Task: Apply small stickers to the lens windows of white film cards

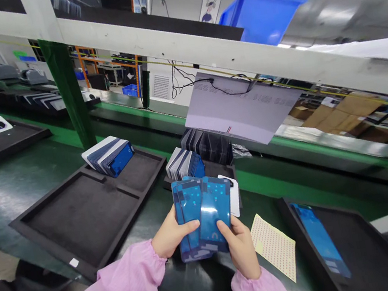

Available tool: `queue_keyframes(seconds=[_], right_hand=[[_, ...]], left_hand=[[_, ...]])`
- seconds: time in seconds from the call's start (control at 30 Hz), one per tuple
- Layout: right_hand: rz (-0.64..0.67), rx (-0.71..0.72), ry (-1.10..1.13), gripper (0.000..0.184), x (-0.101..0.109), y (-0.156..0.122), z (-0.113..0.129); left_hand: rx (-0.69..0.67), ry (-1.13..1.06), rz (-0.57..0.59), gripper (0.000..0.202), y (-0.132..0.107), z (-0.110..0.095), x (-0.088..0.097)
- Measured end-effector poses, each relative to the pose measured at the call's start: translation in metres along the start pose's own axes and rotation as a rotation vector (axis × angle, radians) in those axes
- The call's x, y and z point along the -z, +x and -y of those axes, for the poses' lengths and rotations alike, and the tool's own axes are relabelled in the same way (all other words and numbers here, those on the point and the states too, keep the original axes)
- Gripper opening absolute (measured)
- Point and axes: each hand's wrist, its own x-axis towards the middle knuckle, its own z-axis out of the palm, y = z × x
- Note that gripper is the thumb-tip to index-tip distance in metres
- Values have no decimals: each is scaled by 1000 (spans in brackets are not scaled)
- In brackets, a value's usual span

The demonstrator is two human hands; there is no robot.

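Observation:
My left hand (173, 233) is closed on a small fanned stack of phone back covers (188, 201) faced with blue film, its thumb lying across the front. In my right hand (238, 242) is a single blue-filmed phone back cover (213, 206), pinched at its lower right edge and overlapping the stack. Behind them, a row of covers (182, 162) stands on edge in a black tray, blue side showing at its right end. A white cover (236, 200) with a dark round spot shows partly behind the right-hand cover.
At left, a black foam tray (80, 219) carries another row of covers (108, 155). A yellowish sticker sheet (276, 246) lies right of my hands. Further right, a black tray (365, 236) contains a blue-filmed piece (321, 238). A green post (68, 92) and shelf beam (162, 41) stand ahead.

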Motion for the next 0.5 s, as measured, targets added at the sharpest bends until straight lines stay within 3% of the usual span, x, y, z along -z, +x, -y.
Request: queue_keyframes(seconds=[0.1, 0.2, 0.37, 0.5], right_hand=[[148, -83, -54, 30, -6, -2, 2], [185, -123, -44, 27, -5, -2, 0], [-41, -122, 158, 29, 6, 3, -2], [-122, -58, 236, 33, 12, 4, 4]], left_hand=[[-4, 43, -39, 53, 0, 0, 0], [8, 39, -43, 51, 0, 0, 1], [123, -93, -25, 54, 3, -2, 3], [93, -23, -107, 55, 3, -3, 3]])
